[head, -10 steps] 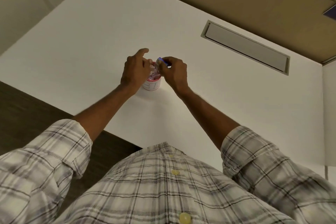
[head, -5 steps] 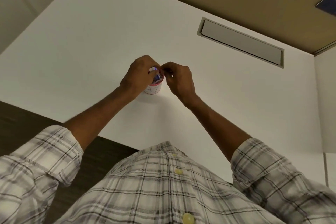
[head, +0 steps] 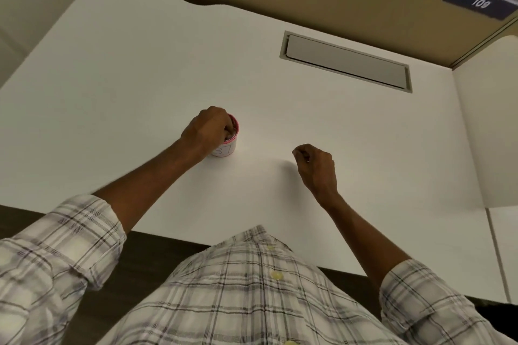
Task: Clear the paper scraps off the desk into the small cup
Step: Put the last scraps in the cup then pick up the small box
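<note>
Paper scraps (head: 229, 135) show only as a dim crumpled mass inside the small white paper cup with a pink rim (head: 226, 145); none is visible loose on the flat white table (head: 140, 78). The left hand (head: 208, 130) lies over the cup's mouth, its fingers curled down into the opening onto the scraps, a posture that fits pressing the contents down so they stay below the rim; whether this grip is pinching a scrap or merely pushing cannot be told. The cup stands upright on the table, the hand covering its left side and most of its mouth, with a handwritten mark on its wall facing the viewer. The right hand (head: 315, 165) hovers well apart to the right, low over the table, its grip loosely closed with thumb against fingertips; no scrap is seen in it. Farther back, a grey rectangular cable hatch (head: 346, 61) sits flush in the table, clear of the work. By this evidence the clearing appears nearly or fully complete.
</note>
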Demonstrator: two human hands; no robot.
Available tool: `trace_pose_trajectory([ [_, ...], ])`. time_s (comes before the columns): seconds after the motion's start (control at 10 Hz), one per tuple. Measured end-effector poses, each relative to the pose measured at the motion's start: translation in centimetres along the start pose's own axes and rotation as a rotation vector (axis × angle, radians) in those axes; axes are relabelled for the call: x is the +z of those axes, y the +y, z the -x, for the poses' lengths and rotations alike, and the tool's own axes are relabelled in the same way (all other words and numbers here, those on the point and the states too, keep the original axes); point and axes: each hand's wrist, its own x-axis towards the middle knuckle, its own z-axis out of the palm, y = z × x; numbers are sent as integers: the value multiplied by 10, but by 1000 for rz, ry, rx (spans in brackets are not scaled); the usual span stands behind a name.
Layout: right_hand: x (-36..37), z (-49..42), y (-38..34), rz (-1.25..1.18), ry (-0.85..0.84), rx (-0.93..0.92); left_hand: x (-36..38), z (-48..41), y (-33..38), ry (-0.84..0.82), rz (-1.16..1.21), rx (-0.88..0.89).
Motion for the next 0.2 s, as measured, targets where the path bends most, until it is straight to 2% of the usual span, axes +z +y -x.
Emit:
trace_pose_trajectory([
  [0.1,-12,4,27,44,28,36,-6,5,8,119,73,16],
  [0.2,-25,5,48,73,7,52,-17,15,31,408,199,-13],
])
